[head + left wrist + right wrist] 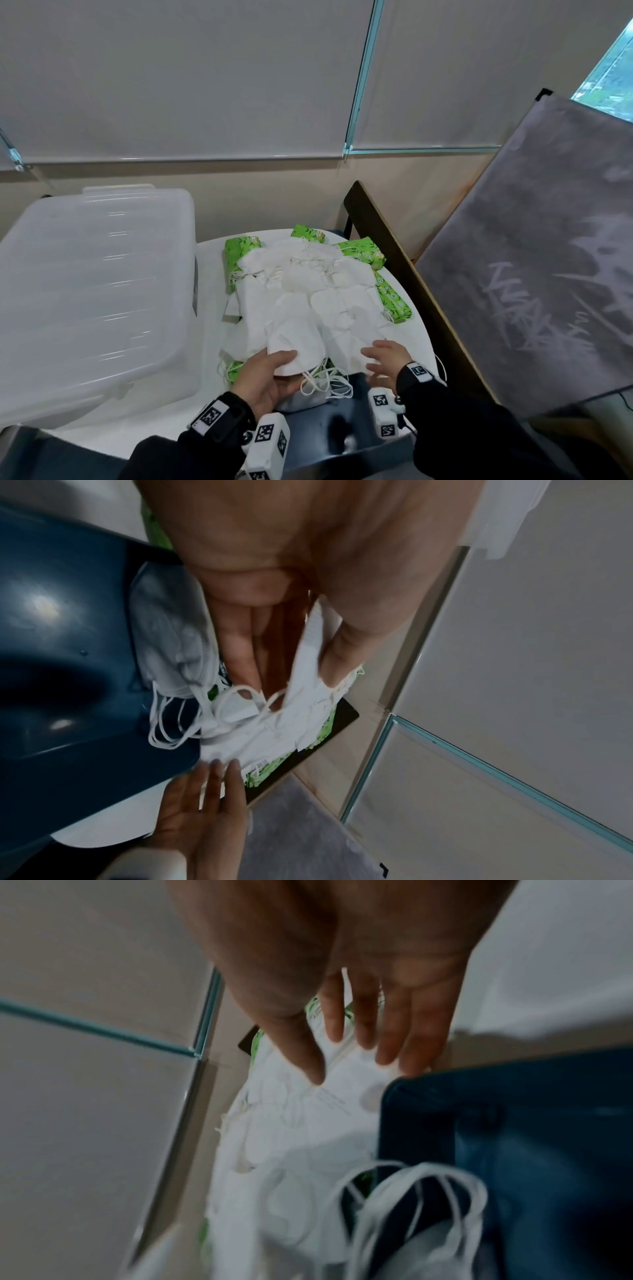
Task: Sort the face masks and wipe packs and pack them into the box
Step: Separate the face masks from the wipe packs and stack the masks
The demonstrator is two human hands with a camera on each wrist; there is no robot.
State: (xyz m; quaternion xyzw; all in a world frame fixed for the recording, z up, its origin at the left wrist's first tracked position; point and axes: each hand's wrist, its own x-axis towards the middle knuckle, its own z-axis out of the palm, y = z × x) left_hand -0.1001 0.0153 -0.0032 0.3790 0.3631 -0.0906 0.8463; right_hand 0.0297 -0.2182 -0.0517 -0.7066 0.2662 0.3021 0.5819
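Note:
A heap of white face masks [308, 301] covers the middle of the round white table [418, 329]. Green wipe packs [394, 301] poke out around and under it. My left hand [274, 370] grips one mask [294, 346] at the heap's near edge, thumb on top and fingers beneath; the left wrist view shows that mask [308, 656] pinched. My right hand [380, 356] hovers with straight, spread fingers [363, 1026] over the near right masks [291, 1123] and holds nothing. The clear plastic box [96, 291] stands at the left with its lid on.
A dark blue chair seat [342, 428] sits just below the table's near edge, and mask ear loops [325, 387] hang over it. A grey board [531, 274] leans at the right behind a dark wooden edge [387, 246]. Window blinds [205, 85] fill the back.

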